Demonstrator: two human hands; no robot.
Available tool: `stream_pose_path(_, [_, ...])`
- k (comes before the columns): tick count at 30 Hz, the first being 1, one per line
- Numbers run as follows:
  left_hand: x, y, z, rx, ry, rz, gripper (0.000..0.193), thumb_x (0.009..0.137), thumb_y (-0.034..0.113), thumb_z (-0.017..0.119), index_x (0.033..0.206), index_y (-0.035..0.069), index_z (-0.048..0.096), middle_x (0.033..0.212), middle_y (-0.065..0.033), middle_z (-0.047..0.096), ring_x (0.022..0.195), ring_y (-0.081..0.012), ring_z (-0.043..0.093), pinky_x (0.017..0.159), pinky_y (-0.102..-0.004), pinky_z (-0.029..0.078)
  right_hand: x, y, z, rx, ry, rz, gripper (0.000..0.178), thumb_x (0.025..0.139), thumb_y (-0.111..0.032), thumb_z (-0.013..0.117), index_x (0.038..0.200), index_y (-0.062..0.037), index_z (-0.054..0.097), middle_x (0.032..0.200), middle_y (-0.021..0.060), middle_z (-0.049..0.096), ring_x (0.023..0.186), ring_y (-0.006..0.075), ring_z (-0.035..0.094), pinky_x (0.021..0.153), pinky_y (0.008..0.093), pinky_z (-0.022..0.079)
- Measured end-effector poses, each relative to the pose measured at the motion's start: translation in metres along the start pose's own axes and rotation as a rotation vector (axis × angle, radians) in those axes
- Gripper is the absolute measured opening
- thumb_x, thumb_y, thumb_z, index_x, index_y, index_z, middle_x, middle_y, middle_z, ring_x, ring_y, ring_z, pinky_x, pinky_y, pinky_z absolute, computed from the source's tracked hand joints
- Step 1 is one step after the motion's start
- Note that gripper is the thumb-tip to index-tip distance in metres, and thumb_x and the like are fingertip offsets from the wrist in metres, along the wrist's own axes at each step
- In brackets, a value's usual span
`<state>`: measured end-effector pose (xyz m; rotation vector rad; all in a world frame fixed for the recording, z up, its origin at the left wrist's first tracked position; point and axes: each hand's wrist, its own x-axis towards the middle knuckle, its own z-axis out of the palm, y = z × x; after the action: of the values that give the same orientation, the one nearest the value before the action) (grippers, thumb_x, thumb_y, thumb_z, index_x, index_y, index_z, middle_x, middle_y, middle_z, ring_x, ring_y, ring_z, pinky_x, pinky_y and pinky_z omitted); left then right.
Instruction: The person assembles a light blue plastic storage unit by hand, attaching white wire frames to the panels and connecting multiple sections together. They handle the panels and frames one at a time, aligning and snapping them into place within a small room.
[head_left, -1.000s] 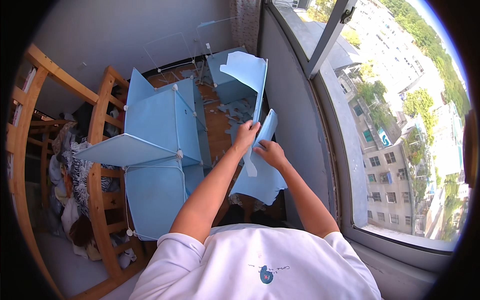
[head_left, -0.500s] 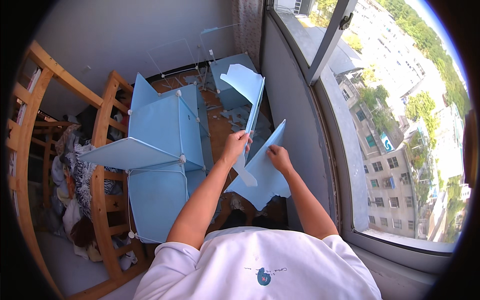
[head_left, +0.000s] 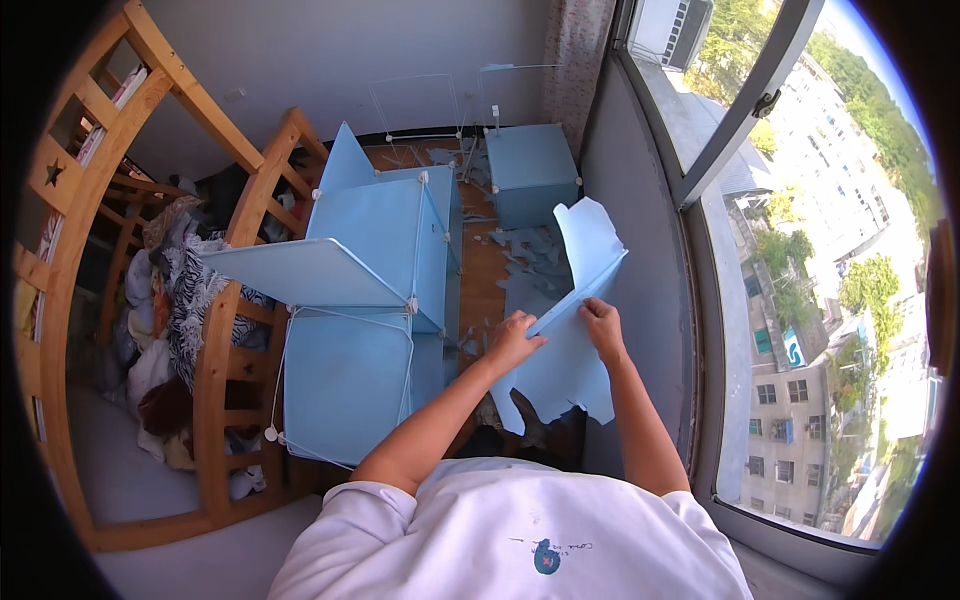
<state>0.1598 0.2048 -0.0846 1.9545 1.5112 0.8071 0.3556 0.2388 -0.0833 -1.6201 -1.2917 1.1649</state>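
My left hand [head_left: 515, 343] is closed on the left end of a long straight edge of a light blue plastic sheet [head_left: 562, 365]. My right hand [head_left: 602, 330] pinches the sheet beside that edge, a little farther right. Below my hands the sheet hangs down with a ragged, torn lower border. A curled flap [head_left: 592, 232] of the same blue plastic rises beyond the edge. Whether flap and sheet are one piece or two overlapping ones, I cannot tell.
To the left stands a blue panel cube cabinet [head_left: 365, 235] with white connectors and one panel sticking out. A smaller blue cube [head_left: 530, 160] is at the back. Torn blue scraps [head_left: 530, 258] cover the wooden floor. A wooden bed frame [head_left: 225, 330] stands left, a window [head_left: 690, 200] right.
The straight edge has swung from steep to slanting rightward, and its flap has come down. My hands are closer in height, with the edge now lying against the sheet. The whole view has shifted.
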Motion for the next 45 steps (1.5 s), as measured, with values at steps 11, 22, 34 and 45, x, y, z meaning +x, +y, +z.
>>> stream_pose_path(11, [0.002,-0.002,0.0,-0.326,0.173,-0.18,0.023,0.077,0.015,0.063,0.089,0.001,0.049,0.07,-0.0162,0.061,0.065,-0.0312,0.061,0.059,-0.0363,0.045,-0.013,-0.027,0.013,-0.286,0.106,-0.203,0.024,0.082,-0.021,0.053,0.097,-0.0057,0.062,0.085,0.0185,0.062,0.081,0.0353,0.059,0.074,0.0382,0.046])
stream_pose_path(22, [-0.005,0.015,-0.003,-0.107,0.193,-0.115,0.017,0.08,0.016,0.061,0.092,0.004,0.06,0.079,-0.0131,0.064,0.07,-0.0243,0.063,0.061,-0.0317,0.047,-0.01,-0.043,0.0,-0.234,0.347,-0.08,0.03,0.081,-0.025,0.055,0.099,-0.0006,0.059,0.088,0.0197,0.062,0.083,0.0348,0.059,0.076,0.0383,0.046])
stream_pose_path(34, [-0.013,0.039,0.002,0.055,0.25,-0.087,0.025,0.078,0.013,0.059,0.102,0.009,0.06,0.093,-0.0094,0.062,0.079,-0.0301,0.06,0.067,-0.0363,0.047,0.0,-0.044,-0.005,0.332,0.105,-0.217,0.06,0.073,-0.033,0.072,0.113,0.0028,0.047,0.102,0.0162,0.054,0.096,0.0264,0.054,0.084,0.0375,0.042])
stream_pose_path(45, [-0.006,0.038,0.006,0.077,0.287,-0.115,0.024,0.079,0.013,0.059,0.102,0.01,0.061,0.084,-0.0112,0.06,0.073,-0.0316,0.058,0.063,-0.0388,0.045,0.017,-0.048,-0.016,-0.239,0.348,-0.409,0.025,0.084,-0.003,0.049,0.109,0.0004,0.05,0.112,0.0187,0.053,0.096,0.034,0.055,0.083,0.0363,0.043])
